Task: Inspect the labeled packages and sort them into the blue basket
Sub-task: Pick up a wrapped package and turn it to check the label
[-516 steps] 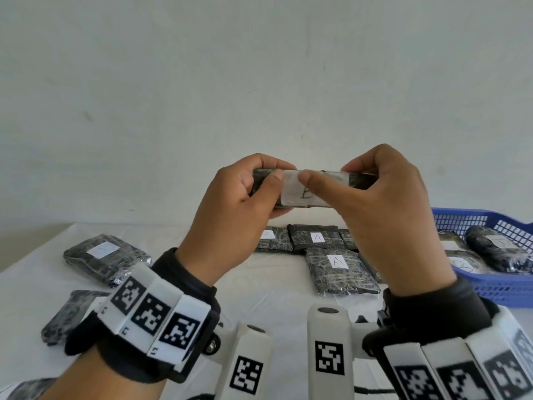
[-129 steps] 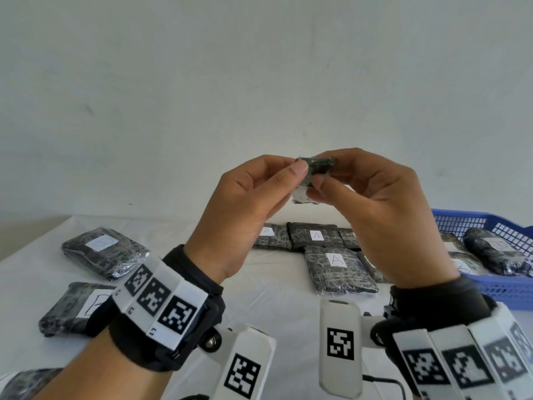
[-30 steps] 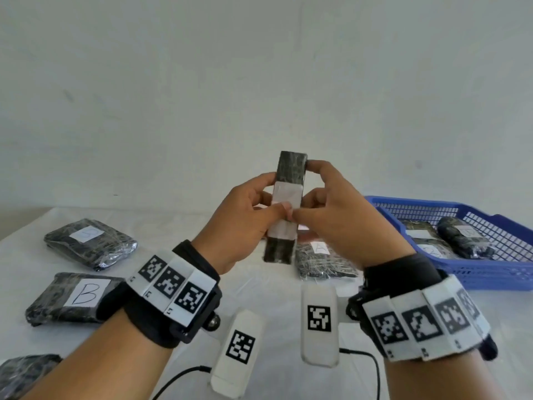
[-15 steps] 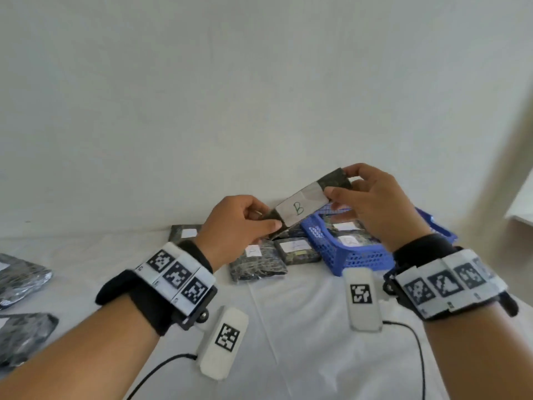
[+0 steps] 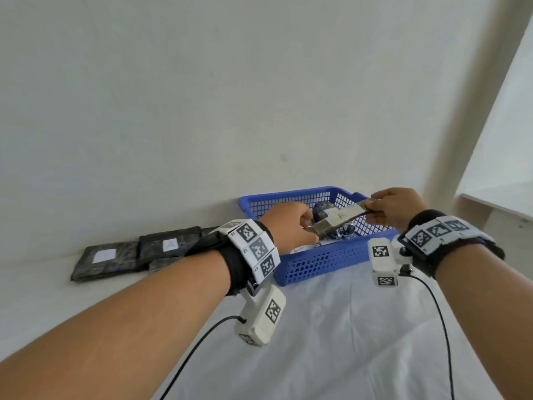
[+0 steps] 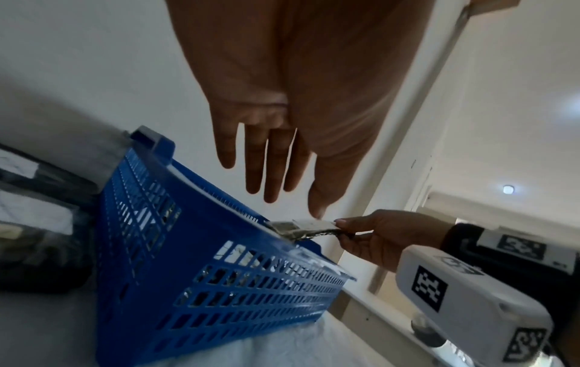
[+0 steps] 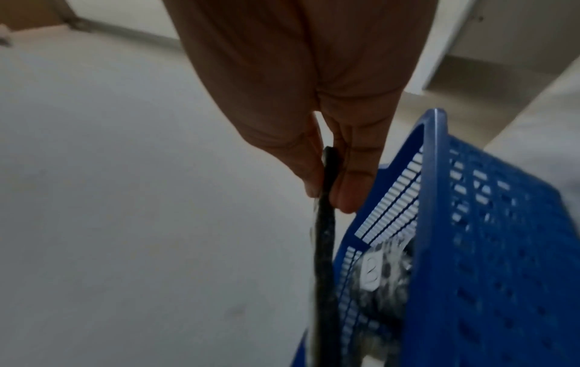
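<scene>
A flat dark package point(image 5: 340, 219) with a white label marked B hangs tilted over the blue basket point(image 5: 326, 259). My right hand point(image 5: 386, 209) pinches its far end between thumb and fingers point(image 7: 345, 193); the package point(image 7: 326, 223) shows edge-on there. My left hand point(image 5: 291, 226) is at the package's lower end. In the left wrist view its fingers point(image 6: 273, 178) are straight and spread, the thumb tip just above the package point(image 6: 301, 227). Other wrapped packages lie inside the basket point(image 7: 470, 248), one labelled B point(image 7: 373, 270).
Several dark labelled packages point(image 5: 135, 255) lie flat on the white table left of the basket, one marked A point(image 5: 170, 244). A wall stands close behind the basket. Cables from both wrist units trail over the cloth near the front.
Both hands carried the B package right and down, from above the table to over the basket. My left hand's fingers have straightened off its end. The head view swung right.
</scene>
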A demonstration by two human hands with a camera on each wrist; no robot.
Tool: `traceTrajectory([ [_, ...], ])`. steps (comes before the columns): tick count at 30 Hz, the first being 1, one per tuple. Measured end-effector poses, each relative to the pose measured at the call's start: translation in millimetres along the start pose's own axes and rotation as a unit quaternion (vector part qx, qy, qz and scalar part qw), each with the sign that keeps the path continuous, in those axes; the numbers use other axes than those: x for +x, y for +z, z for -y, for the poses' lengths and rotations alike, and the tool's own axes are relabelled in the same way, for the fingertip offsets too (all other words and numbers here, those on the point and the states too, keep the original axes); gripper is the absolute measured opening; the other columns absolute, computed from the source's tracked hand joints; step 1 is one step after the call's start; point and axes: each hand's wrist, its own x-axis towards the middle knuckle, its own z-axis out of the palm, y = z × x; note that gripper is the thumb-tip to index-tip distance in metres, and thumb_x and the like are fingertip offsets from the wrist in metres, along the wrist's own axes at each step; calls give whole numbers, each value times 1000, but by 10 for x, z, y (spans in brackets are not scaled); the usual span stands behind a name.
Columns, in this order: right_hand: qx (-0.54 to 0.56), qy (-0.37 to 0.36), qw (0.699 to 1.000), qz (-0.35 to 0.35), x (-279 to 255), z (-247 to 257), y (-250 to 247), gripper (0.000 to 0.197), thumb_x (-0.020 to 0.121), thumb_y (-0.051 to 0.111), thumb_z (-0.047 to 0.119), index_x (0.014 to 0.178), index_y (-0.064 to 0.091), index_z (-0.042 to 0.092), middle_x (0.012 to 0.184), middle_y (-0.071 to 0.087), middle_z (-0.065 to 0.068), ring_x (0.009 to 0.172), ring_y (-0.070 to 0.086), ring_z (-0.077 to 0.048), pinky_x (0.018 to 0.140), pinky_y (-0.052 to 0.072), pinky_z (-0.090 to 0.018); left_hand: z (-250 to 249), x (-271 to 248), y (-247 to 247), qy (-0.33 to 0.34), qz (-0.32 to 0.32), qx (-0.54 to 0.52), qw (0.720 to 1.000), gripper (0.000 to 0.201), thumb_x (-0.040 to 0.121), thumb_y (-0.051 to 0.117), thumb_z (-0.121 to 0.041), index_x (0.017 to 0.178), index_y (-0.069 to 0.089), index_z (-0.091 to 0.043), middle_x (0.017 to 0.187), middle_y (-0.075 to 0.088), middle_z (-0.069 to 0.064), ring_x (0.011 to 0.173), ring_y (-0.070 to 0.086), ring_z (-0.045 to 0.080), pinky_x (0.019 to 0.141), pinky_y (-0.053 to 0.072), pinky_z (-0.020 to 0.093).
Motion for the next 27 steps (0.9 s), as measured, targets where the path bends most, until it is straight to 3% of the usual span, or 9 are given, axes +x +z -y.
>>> traceTrajectory([
  [5, -170, 9, 984, -54, 408, -167, -71, 14, 97, 69, -1, 110, 63, -1, 74, 69, -15, 61, 68, -24, 66, 65, -35, 42, 241, 125, 17, 117, 148, 982, 48, 100, 58, -52, 133, 66, -18, 134, 65, 1, 122, 61, 22, 103, 49, 36],
  [8, -283, 6, 959, -26, 580, -270, 8, 15, 96, 70, 4, 109, 68, -3, 85, 71, -13, 71, 69, -26, 66, 63, -34, 205, 358, 273, -8, 165, 204, 965, 54, 98, 45, -69, 98, 64, -18, 99, 60, 7, 91, 58, 23, 82, 47, 34],
  [10, -436, -13, 900, -4, 595, -278, 109, 23, 97, 72, 20, 107, 68, -1, 94, 71, -11, 81, 69, -25, 69, 59, -32, 286, 394, 342, -15, 156, 212, 965, 57, 96, 42, -73, 87, 56, -18, 87, 53, 6, 79, 51, 20, 72, 42, 36],
  [12, -548, -39, 835, 14, 540, -249, 218, 32, 100, 68, 35, 103, 57, 5, 81, 60, -4, 77, 60, -20, 59, 46, -25, 322, 420, 368, -11, 148, 221, 964, 57, 96, 42, -74, 87, 55, -19, 86, 54, 4, 78, 51, 20, 72, 43, 35],
  [17, -656, -27, 752, 50, 511, -273, 366, 16, 103, 60, 22, 114, 61, 10, 74, 48, -1, 73, 55, -20, 73, 46, -29, 312, 406, 391, 0, 145, 237, 961, 75, 78, 30, -91, 87, 54, -21, 85, 53, 2, 77, 52, 20, 71, 44, 36],
  [19, -653, -33, 755, 47, 412, -212, 402, 16, 103, 62, 24, 101, 62, 8, 73, 50, -1, 63, 50, -15, 65, 46, -30, 269, 350, 359, -4, 130, 223, 966, 72, 89, 36, -84, 92, 62, -17, 90, 61, 4, 82, 59, 23, 76, 49, 36],
  [21, -632, -71, 770, 41, 254, -107, 508, 34, 105, 58, 26, 76, 54, 8, 68, 49, -2, 57, 45, -15, 54, 40, -27, 248, 258, 235, 3, 101, 192, 976, 63, 99, 41, -69, 110, 71, -15, 104, 69, 5, 96, 64, 23, 86, 53, 37],
  [23, -611, -128, 779, 59, 33, 14, 728, 46, 107, 54, 29, 65, 46, 12, 66, 50, -3, 57, 45, -16, 54, 39, -30, 293, 137, 53, 2, 36, 162, 986, 55, 102, 46, -60, 125, 67, -14, 119, 67, 8, 110, 63, 25, 95, 52, 40],
  [27, -532, -203, 814, 114, -588, 250, 1404, 33, 102, 56, 39, 86, 55, 11, 90, 60, -5, 71, 51, -19, 64, 42, -31, 555, -327, -454, -52, -110, 139, 983, 46, 100, 64, -37, 137, 58, -10, 135, 57, 17, 122, 57, 33, 102, 45, 39],
])
